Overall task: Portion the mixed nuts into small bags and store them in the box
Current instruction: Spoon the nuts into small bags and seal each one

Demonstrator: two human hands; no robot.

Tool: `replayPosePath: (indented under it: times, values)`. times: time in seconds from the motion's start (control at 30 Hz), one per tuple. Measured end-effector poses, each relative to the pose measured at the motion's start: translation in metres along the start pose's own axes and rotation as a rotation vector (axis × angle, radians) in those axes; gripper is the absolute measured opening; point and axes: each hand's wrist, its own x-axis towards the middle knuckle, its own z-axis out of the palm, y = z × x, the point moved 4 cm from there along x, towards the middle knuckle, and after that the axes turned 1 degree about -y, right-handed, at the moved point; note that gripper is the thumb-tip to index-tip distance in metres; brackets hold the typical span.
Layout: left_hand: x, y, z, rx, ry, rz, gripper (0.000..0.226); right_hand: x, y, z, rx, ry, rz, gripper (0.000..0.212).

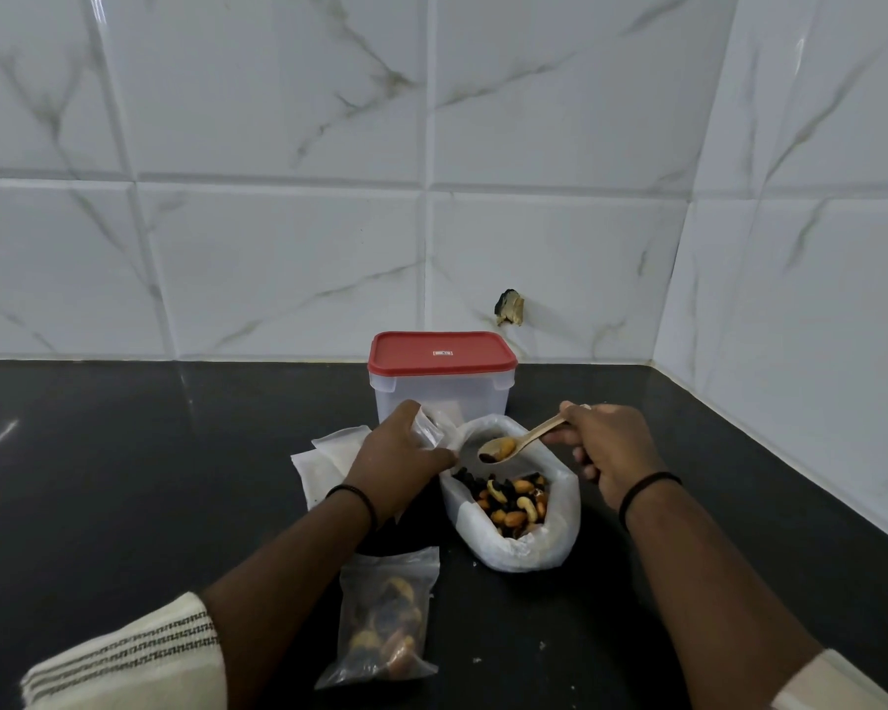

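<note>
spoon (pixel 521 439) pinched in right fingers (pixel 567 437), over nuts (pixel 511 499)

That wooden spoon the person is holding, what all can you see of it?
The wooden spoon is small, pale and plain. The right hand grips its handle, whose tip pokes out past the fingers. It is tilted, bowl lower and pointing left, carrying a few nuts and something dark. It hangs just above the open white bag of mixed nuts, near the small clear bag that the left hand holds.
</note>
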Motion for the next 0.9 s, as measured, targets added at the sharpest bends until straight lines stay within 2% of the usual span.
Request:
replayPosePath:
  times: [0.2, 0.43, 0.5, 0.63, 0.7, 0.8, 0.9]
  values:
    - [-0.001, 0.001, 0.000, -0.014, -0.003, 0.027, 0.035, -0.006, -0.009, -0.004, 0.087, 0.063, -0.070, 0.019]
    - [-0.003, 0.003, 0.001, -0.024, -0.003, 0.059, 0.038, -0.018, -0.022, 0.003, 0.222, 0.017, -0.181, 0.020]
    - [-0.003, 0.003, 0.002, -0.020, -0.017, 0.057, 0.040, -0.025, -0.026, 0.011, 0.202, -0.041, -0.250, 0.021]
    - [-0.004, 0.001, 0.003, -0.039, -0.033, 0.050, 0.044, -0.040, -0.034, 0.032, 0.107, -0.357, -0.415, 0.014]
    - [-0.005, 0.002, 0.002, -0.059, -0.033, 0.048, 0.044, -0.043, -0.037, 0.035, 0.065, -0.452, -0.467, 0.016]
    - [-0.004, 0.002, 0.002, -0.089, -0.030, 0.049, 0.044, -0.041, -0.040, 0.029, 0.099, -0.420, -0.484, 0.019]
    - [-0.004, 0.002, 0.002, -0.101, -0.013, 0.058, 0.042, -0.035, -0.039, 0.020, 0.204, -0.265, -0.437, 0.015]
